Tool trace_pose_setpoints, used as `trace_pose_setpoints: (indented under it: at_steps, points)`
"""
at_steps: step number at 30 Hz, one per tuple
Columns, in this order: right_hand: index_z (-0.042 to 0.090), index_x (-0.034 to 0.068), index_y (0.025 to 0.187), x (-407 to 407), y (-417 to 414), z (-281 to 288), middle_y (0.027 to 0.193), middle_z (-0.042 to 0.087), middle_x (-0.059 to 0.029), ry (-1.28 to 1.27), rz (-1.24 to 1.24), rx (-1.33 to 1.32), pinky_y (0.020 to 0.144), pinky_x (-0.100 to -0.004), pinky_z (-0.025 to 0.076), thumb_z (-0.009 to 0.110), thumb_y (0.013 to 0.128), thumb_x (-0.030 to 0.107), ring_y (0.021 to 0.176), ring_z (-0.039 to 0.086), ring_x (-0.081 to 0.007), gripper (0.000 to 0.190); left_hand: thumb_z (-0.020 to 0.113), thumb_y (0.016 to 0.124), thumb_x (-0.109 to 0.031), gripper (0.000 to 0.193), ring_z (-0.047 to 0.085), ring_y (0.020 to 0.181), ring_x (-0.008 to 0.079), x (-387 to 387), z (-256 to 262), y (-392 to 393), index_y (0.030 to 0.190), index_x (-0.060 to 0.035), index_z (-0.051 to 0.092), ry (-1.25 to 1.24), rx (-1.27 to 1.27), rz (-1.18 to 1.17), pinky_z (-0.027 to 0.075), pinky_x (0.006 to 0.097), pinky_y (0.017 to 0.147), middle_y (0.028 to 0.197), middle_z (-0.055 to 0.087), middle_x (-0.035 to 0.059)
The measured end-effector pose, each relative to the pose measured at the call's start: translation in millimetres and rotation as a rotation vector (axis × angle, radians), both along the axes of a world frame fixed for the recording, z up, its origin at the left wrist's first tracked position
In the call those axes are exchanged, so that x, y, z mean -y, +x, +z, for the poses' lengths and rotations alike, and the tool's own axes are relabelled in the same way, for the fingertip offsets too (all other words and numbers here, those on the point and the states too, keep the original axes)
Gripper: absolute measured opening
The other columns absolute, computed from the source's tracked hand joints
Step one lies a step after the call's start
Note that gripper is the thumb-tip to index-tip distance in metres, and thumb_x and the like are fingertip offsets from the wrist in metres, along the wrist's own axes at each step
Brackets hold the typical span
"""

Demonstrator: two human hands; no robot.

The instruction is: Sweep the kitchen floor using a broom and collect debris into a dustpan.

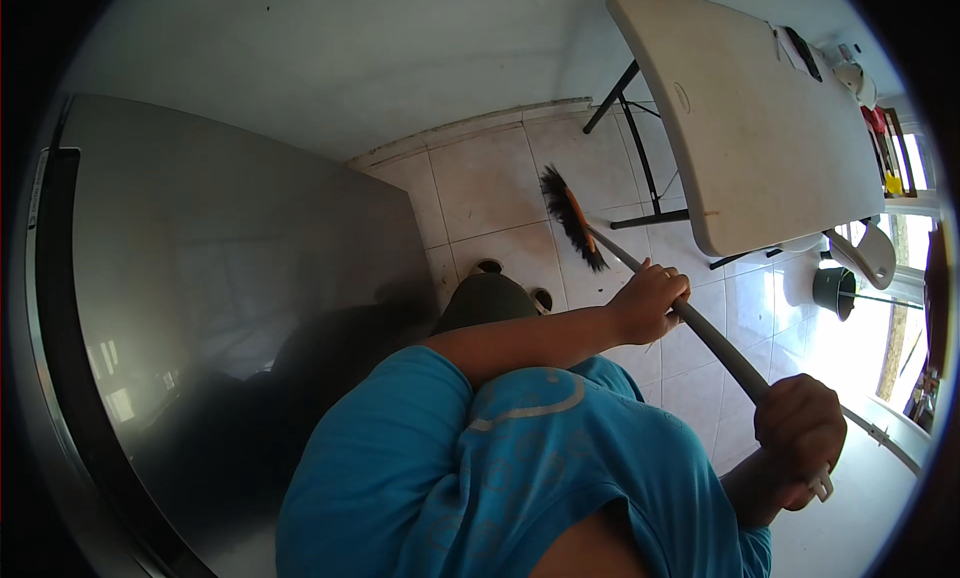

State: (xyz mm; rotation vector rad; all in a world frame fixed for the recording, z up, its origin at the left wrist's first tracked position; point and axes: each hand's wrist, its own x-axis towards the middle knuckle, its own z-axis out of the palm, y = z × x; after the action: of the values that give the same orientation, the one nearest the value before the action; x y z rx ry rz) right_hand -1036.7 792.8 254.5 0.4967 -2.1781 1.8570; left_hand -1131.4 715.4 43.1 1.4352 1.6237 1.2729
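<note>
A broom slants across the view, its grey handle (720,347) running from lower right to upper left. Around the middle of the handle my left hand (649,300) is closed, with the arm reaching across my body. My right hand (801,424) grips the handle near its top end, close to my right side. The broom head (574,218), with black bristles and an orange edge, is at the floor tiles (487,188) ahead of my feet; whether the bristles press on the tiles is hard to tell.
A grey metallic appliance, likely a refrigerator (225,225), stands close on my left. A white folding table (765,135) with dark legs is ahead to the right, with items at its far end. Beyond it are a white chair (870,259) and a dark bucket (832,293). A wall (420,60) bounds the floor ahead.
</note>
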Motion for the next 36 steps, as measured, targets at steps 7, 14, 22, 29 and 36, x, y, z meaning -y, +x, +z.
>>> trace_pose_setpoints:
  at_steps: [7,14,22,29,36]
  points:
    - [0.038,0.011,0.045,3,-40,-41,0.038,0.039,-0.0022,-0.162,0.033,-0.022,0.046,-0.0261,0.042,0.055,0.072,0.028,0.033,0.043,-0.014,0.036,0.059,0.068,-0.008,0.018,0.042,0.064,0.0259,48,-23,-85,0.067,-0.007,0.041,0.089,-0.017,0.209,0.031,0.0353,0.058,0.063,0.044,0.0077]
    - [0.037,0.008,0.058,33,-115,-138,0.066,0.051,-0.008,-0.319,-0.2,0.412,0.078,-0.0371,0.039,0.054,0.071,0.02,0.068,0.051,-0.0206,0.024,0.056,0.066,-0.003,0.016,0.045,0.064,0.0301,114,-134,-156,0.067,-0.0063,0.041,-0.185,-0.071,0.385,0.033,0.0373,0.056,0.062,0.046,0.0099]
    - [0.039,0.004,0.06,18,-190,-148,0.067,0.049,-0.0099,-0.175,-0.194,0.467,0.086,-0.0391,0.035,0.051,0.072,0.004,0.07,0.049,-0.0229,0.017,0.05,0.063,-0.003,0.008,0.049,0.068,0.0264,66,-157,-229,0.063,-0.0087,0.043,-0.325,-0.067,0.511,0.031,0.0387,0.059,0.062,0.049,0.0043]
    - [0.041,0.003,0.058,-11,-157,-109,0.061,0.045,-0.0071,-0.106,-0.725,0.524,0.086,-0.0392,0.036,0.046,0.078,0.016,0.068,0.047,-0.0202,0.025,0.048,0.063,-0.002,0.01,0.049,0.075,0.023,-43,-138,-194,0.066,-0.0105,0.044,-0.209,-0.077,0.147,0.029,0.0392,0.063,0.067,0.049,0.0025]
    - [0.042,0.001,0.059,12,-97,-98,0.061,0.043,-0.0066,-0.17,-1.24,0.571,0.088,-0.0368,0.033,0.043,0.081,0.016,0.068,0.045,-0.0159,0.027,0.048,0.066,-0.004,0.013,0.047,0.087,0.0203,-102,-135,-119,0.073,-0.015,0.048,-0.339,-0.159,-0.448,0.027,0.0398,0.07,0.078,0.052,-0.0007]
